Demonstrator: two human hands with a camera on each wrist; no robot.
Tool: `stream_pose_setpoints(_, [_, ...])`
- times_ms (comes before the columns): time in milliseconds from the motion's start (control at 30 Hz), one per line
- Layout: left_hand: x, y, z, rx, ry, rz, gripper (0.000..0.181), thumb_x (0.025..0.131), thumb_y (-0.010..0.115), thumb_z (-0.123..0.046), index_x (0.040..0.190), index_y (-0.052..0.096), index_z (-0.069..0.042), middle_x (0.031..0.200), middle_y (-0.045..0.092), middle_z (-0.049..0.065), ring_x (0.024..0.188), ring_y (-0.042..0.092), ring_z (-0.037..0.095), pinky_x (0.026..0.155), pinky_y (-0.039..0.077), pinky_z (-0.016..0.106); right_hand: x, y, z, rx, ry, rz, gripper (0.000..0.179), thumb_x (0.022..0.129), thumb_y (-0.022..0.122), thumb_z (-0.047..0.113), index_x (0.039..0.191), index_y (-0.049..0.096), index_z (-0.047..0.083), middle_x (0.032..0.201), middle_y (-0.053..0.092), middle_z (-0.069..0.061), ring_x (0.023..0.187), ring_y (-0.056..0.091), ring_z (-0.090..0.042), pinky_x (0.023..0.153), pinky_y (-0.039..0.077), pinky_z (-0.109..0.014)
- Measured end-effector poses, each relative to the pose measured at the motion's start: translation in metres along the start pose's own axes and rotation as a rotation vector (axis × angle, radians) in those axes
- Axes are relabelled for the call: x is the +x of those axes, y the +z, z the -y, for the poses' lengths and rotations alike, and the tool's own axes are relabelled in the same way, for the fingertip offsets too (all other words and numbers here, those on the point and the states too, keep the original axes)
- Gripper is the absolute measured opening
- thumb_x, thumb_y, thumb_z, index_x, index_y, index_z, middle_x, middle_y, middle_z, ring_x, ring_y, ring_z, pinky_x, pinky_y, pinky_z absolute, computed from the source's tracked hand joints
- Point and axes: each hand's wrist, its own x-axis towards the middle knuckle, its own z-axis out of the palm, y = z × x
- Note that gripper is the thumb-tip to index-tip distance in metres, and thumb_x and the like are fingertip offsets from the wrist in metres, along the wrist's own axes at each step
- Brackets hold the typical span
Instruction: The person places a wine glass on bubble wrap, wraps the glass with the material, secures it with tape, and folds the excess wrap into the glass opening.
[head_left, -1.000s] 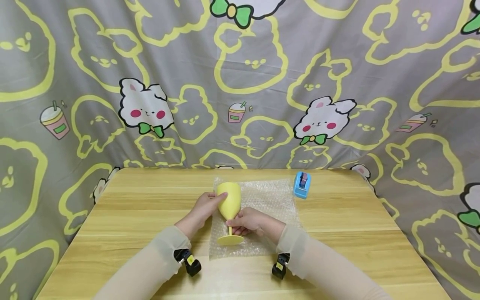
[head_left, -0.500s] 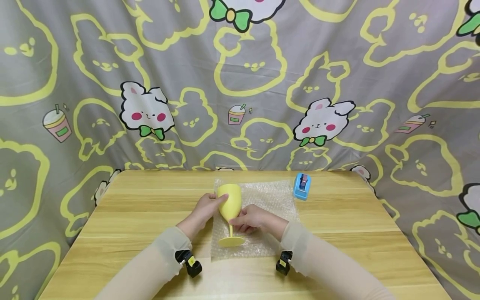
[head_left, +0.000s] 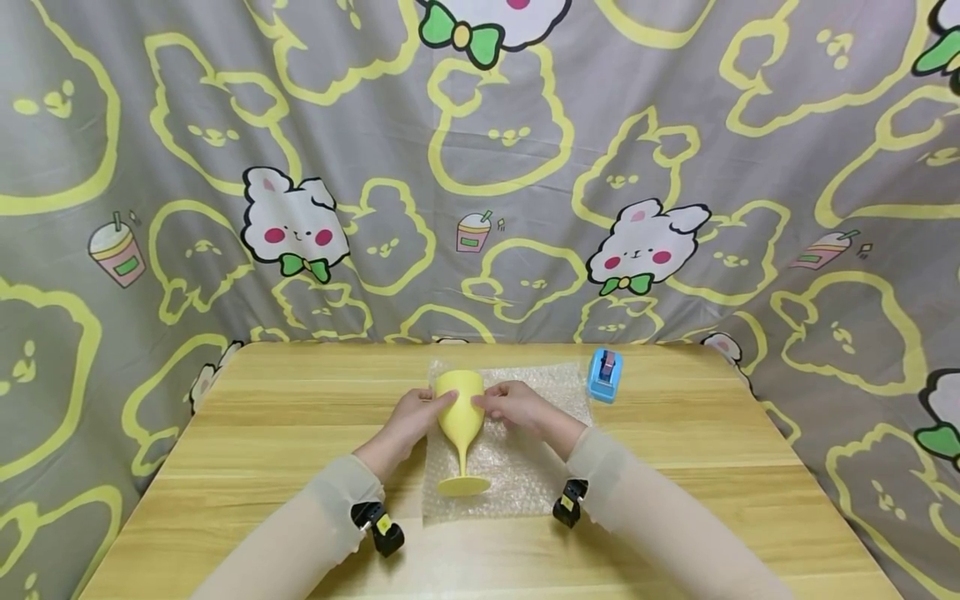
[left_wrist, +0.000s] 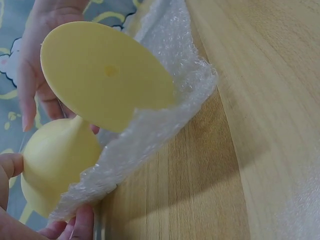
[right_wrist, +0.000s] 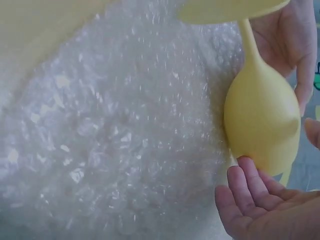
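Note:
A yellow goblet (head_left: 461,417) lies over the left part of a bubble wrap sheet (head_left: 528,475), its foot toward the person. My left hand (head_left: 411,419) grips the bowl from the left; in the left wrist view its thumb presses the bowl (left_wrist: 55,160), while its other fingers sit under the wrap's edge (left_wrist: 135,145). My right hand (head_left: 521,407) is at the bowl's right side. Fingertips of that hand (right_wrist: 265,202) touch the bowl (right_wrist: 265,120) near its rim in the right wrist view, with the thumb apart from it.
A blue tape dispenser (head_left: 604,375) stands beyond the wrap's far right corner. Everything rests on a wooden table (head_left: 712,467). A grey patterned curtain (head_left: 525,200) hangs behind the table and along its sides.
My right hand has let go of the goblet's stem and moved up to the right side of the bowl. The left hand keeps its grip, and the goblet stays nearly in place.

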Motion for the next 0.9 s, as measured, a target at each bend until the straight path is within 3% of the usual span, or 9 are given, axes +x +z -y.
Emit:
stream_pose_setpoints(133, [0.0004,0.0003,0.001,-0.006,0.011,-0.001,0.07,0.094,0.067,-0.043,0.132,0.046,0.013,0.13,0.054,0.027,0.115,0.054,0.035,0.099,0.046,0.049,0.0075,0.002,-0.0045,0.006,-0.011,-0.042,0.052,0.092,0.073,0.034,0.126,0.059,-0.004,0.098,0.066,-0.01,0.093,0.062,-0.025,0.078,0.051,-0.035])
stream_pose_setpoints(400, [0.0,-0.0011,0.0007,0.015,0.011,0.008,0.075,0.095,0.065,-0.045,0.135,0.043,0.014,0.137,0.05,0.03,0.124,0.051,0.041,0.104,0.044,0.054,0.0108,0.004,-0.0046,-0.028,-0.059,-0.093,0.055,0.088,0.078,0.034,0.12,0.061,-0.006,0.098,0.069,-0.01,0.096,0.065,-0.027,0.088,0.053,-0.041])
stream_pose_setpoints(567, [0.0012,-0.0006,0.0,0.046,0.016,-0.003,0.073,0.095,0.065,-0.045,0.133,0.046,0.014,0.135,0.052,0.03,0.121,0.053,0.04,0.102,0.045,0.053,0.0102,0.0041,-0.0032,-0.035,-0.057,-0.094,0.053,0.089,0.078,0.033,0.12,0.061,-0.006,0.099,0.07,-0.011,0.098,0.066,-0.029,0.089,0.053,-0.044])
stream_pose_setpoints(667, [0.0022,-0.0006,-0.001,0.062,0.026,-0.02,0.068,0.094,0.066,-0.043,0.128,0.05,0.014,0.126,0.057,0.025,0.111,0.056,0.034,0.094,0.049,0.046,0.0099,0.0052,-0.0031,-0.022,-0.05,-0.099,0.052,0.089,0.077,0.031,0.121,0.061,-0.006,0.1,0.07,-0.011,0.099,0.066,-0.028,0.089,0.053,-0.044])
stream_pose_setpoints(733, [0.0029,-0.0006,-0.0021,0.07,0.025,-0.034,0.061,0.094,0.068,-0.042,0.121,0.055,0.011,0.11,0.06,0.018,0.098,0.055,0.028,0.085,0.049,0.038,0.0099,0.0067,-0.0032,-0.004,-0.047,-0.101,0.052,0.089,0.077,0.03,0.121,0.06,-0.007,0.102,0.071,-0.012,0.098,0.066,-0.028,0.089,0.054,-0.043])
stream_pose_setpoints(833, [0.0035,-0.0009,-0.004,0.079,0.022,-0.039,0.048,0.093,0.069,-0.04,0.104,0.059,0.006,0.084,0.052,0.007,0.078,0.048,0.02,0.068,0.042,0.03,0.0093,0.0089,-0.0029,0.026,-0.04,-0.105,0.052,0.089,0.077,0.028,0.123,0.058,-0.008,0.103,0.071,-0.013,0.097,0.066,-0.027,0.088,0.054,-0.042])
stream_pose_setpoints(900, [0.0033,-0.0013,-0.0053,0.084,0.019,-0.041,0.046,0.093,0.069,-0.039,0.101,0.059,0.005,0.08,0.048,0.005,0.076,0.046,0.019,0.066,0.04,0.03,0.009,0.0102,-0.0027,0.044,-0.034,-0.109,0.053,0.09,0.077,0.027,0.124,0.058,-0.008,0.104,0.07,-0.013,0.097,0.066,-0.027,0.088,0.055,-0.042])
